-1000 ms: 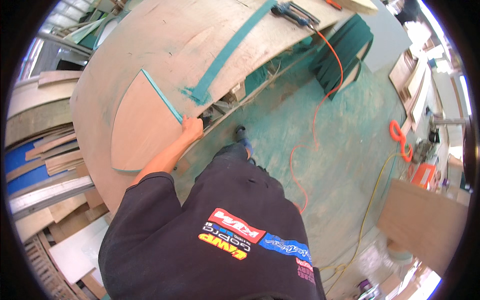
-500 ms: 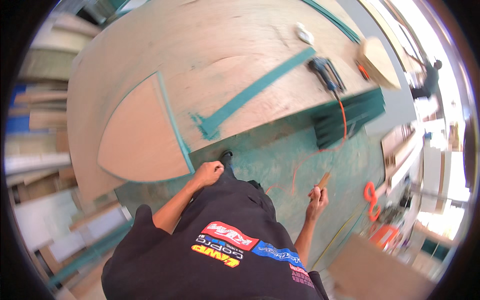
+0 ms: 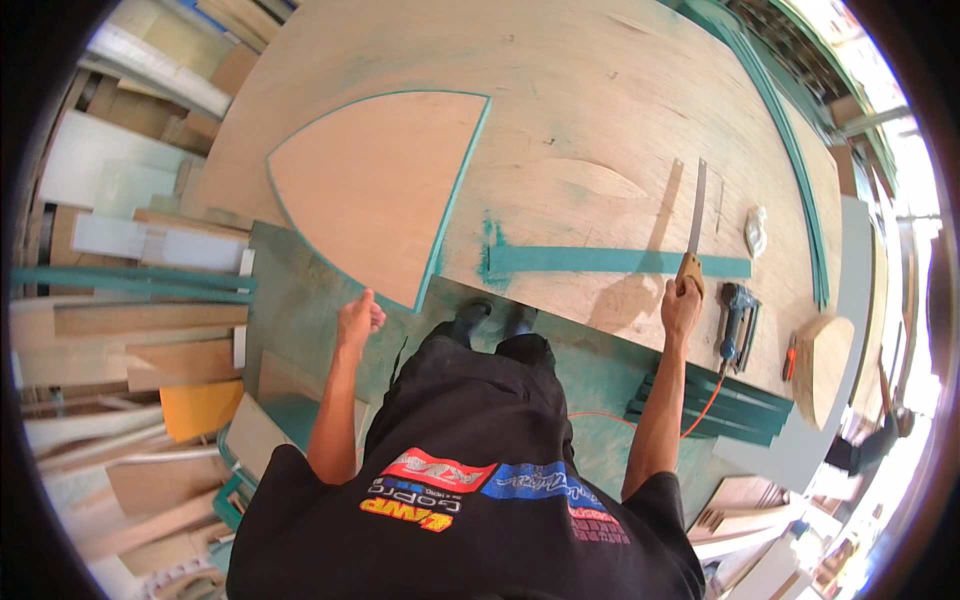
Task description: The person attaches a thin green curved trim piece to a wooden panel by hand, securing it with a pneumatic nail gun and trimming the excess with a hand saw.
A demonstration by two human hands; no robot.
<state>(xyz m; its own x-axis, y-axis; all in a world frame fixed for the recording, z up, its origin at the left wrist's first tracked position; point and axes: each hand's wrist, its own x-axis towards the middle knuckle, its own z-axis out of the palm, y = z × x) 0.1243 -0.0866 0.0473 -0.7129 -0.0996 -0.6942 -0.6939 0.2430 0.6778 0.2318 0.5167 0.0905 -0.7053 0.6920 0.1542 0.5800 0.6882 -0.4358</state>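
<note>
A handsaw [image 3: 697, 215] with a wooden grip and a narrow metal blade is in my right hand [image 3: 682, 308], its fingers wrapped round the grip. The blade points away from me above the table and casts a shadow on it. Below the blade lies a flat green strip [image 3: 600, 260]. My left hand [image 3: 360, 318] holds nothing that I can see; its fingers are curled in. It is just off the near edge of a pointed wooden panel [image 3: 375, 180] with curved sides and green edging. That panel rests on the left part of the large plywood table [image 3: 560, 120].
By my right arm lie a black nail gun [image 3: 737, 325] with an orange hose [image 3: 703, 408], an orange-handled tool [image 3: 790, 358] and a rounded wooden piece [image 3: 825, 365]. Crumpled white plastic [image 3: 756, 232] and long green strips [image 3: 790, 150] sit beyond. Stacked boards [image 3: 150, 330] line the left. Another person [image 3: 870, 445] is far right.
My right hand has risen from beside me and carried the saw over the table. The left hand has moved away from my body to the left, and the view has turned.
</note>
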